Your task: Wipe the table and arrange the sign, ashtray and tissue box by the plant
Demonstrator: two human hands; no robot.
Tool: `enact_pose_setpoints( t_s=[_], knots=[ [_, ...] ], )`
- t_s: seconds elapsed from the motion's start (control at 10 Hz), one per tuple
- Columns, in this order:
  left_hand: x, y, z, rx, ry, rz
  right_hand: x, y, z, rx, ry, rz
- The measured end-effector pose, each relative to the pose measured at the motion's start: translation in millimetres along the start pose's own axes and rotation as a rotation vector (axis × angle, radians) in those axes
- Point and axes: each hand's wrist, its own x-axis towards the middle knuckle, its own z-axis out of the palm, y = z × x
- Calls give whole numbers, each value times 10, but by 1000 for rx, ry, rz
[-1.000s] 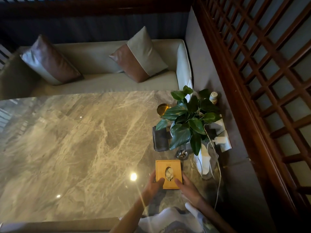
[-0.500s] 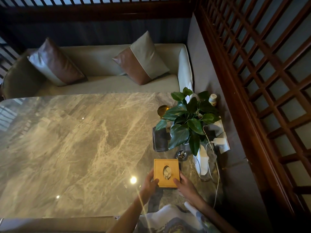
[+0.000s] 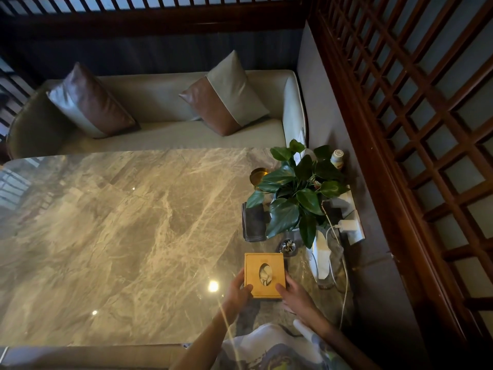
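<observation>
Two hands are gripping one wooden tissue box [image 3: 264, 275] from opposite sides: the left hand [image 3: 238, 291] is pressing its left edge, thumb lying on the near corner of the lid, and the right hand [image 3: 293, 293] is bracing its right edge. The box is resting on the marble surface [image 3: 120, 236] near the person's edge, a tissue showing through the single oval opening in its lid. Just beyond the box, one small glass ashtray [image 3: 288, 247] is sitting at the foot of one leafy plant [image 3: 296, 193]. One dark folded cloth [image 3: 253, 221] is lying to the left of the plant, partly overlapped by leaves. One gold round object [image 3: 257, 176] is showing behind the foliage, mostly hidden, so its nature is unclear. One small bottle [image 3: 337, 158] is standing by the wall. One white charger [image 3: 346, 225] is trailing a cable down the right side. Two cushions [image 3: 224, 94] are leaning on one sofa [image 3: 160, 134] beyond. Both forearms are being cut off by the lower frame edge.
</observation>
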Motion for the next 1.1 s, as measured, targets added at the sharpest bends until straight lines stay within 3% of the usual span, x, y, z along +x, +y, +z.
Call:
enact_pose_setpoints(
  t_s=[0.7, 0.9, 1.0, 1.1],
  knots=[
    [-5, 32, -11, -17, -1, -66, -158, -184, -31, 83, -22, 51],
    [-40, 86, -97, 118, -38, -29, -158, -174, -14, 67, -32, 72],
    [-48, 35, -180, 143, -57, -23, -223, -240, 0, 55, 45, 91],
    [-91, 17, -300, 202, -69, -31, -329, -295, 23, -61, 247, 46]
  ],
)
